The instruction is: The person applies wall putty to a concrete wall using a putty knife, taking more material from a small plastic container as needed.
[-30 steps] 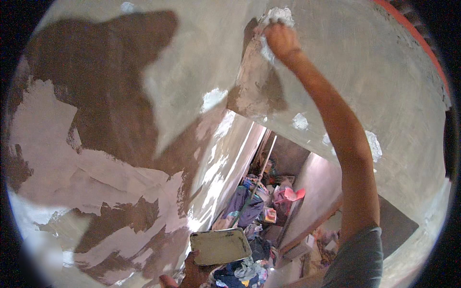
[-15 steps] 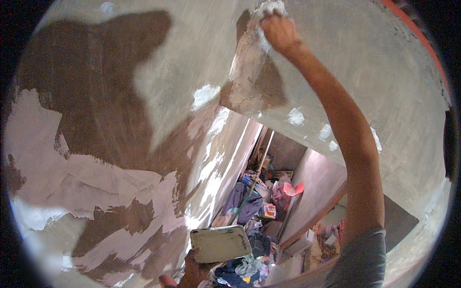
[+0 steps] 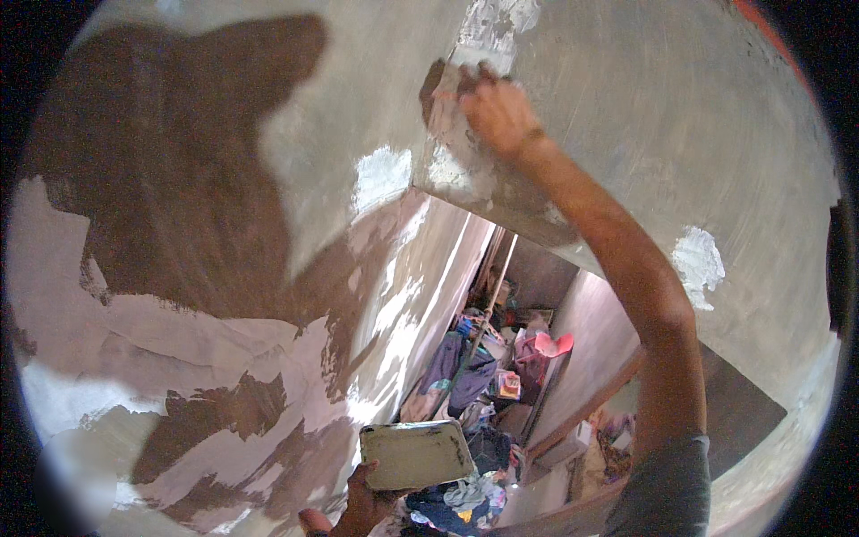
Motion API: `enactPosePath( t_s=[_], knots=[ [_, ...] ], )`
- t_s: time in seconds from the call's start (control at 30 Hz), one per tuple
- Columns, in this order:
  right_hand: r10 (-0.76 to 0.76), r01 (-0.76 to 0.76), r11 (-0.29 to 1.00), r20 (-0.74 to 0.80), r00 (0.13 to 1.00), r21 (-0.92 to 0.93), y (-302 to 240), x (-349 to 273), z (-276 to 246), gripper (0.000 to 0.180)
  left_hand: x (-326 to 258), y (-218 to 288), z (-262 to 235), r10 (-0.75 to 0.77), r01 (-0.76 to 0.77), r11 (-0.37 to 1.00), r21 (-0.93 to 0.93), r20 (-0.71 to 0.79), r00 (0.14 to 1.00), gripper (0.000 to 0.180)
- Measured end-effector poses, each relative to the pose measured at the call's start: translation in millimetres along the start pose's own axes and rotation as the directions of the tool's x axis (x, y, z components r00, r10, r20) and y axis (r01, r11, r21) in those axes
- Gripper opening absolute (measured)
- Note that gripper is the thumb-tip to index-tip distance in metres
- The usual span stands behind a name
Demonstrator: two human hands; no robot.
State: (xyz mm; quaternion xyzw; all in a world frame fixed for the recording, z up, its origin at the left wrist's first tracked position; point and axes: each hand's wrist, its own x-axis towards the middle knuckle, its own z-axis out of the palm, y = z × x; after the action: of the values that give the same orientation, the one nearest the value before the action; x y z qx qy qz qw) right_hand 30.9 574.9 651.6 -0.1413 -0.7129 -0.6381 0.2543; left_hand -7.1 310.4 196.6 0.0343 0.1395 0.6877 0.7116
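My right hand (image 3: 501, 116) is raised against the grey plastered wall (image 3: 617, 116), its fingers curled on a vertical seam. Whatever it grips is hidden by the fingers and too blurred to name. A streak of wet white filler (image 3: 490, 31) runs up the seam just above the knuckles. Low in the view, my left hand (image 3: 365, 501) holds a shallow rectangular tray (image 3: 417, 455) by its left edge. The tray's inside is pale, with smears along the rim. My thumb lies near the tray's lower left corner.
White filler patches (image 3: 383, 177) dot the wall, another (image 3: 698, 267) lying right of my forearm. Beneath the wall's lower edge, an opening shows a cluttered room with piled clothes (image 3: 456, 362), a pole (image 3: 501, 277) and a red-pink item (image 3: 555, 345). My shadow (image 3: 170, 134) darkens the left wall.
My right hand has moved down along the seam, and the white streak above it is now uncovered. A large white patch by my right forearm has come into sight. The left hand still holds the tray.
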Motion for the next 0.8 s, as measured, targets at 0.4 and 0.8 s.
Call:
enactPosePath(
  t_s=[0.4, 0.8],
  knots=[
    [-0.009, -0.038, 0.985, 0.268, 0.963, 0.169, -68.2, -26.9, -43.1, 0.017, -29.8, 5.3, 7.1, 0.237, -0.285, 0.537, 0.794, 0.182, 0.954, 0.060],
    [0.127, -0.110, 0.989, 0.200, 0.971, -0.097, 39.2, 23.1, -19.2, 0.024, -23.9, -1.1, -18.4, 0.111, -0.119, 0.984, 0.130, 0.067, 0.992, 0.060]
  ],
)
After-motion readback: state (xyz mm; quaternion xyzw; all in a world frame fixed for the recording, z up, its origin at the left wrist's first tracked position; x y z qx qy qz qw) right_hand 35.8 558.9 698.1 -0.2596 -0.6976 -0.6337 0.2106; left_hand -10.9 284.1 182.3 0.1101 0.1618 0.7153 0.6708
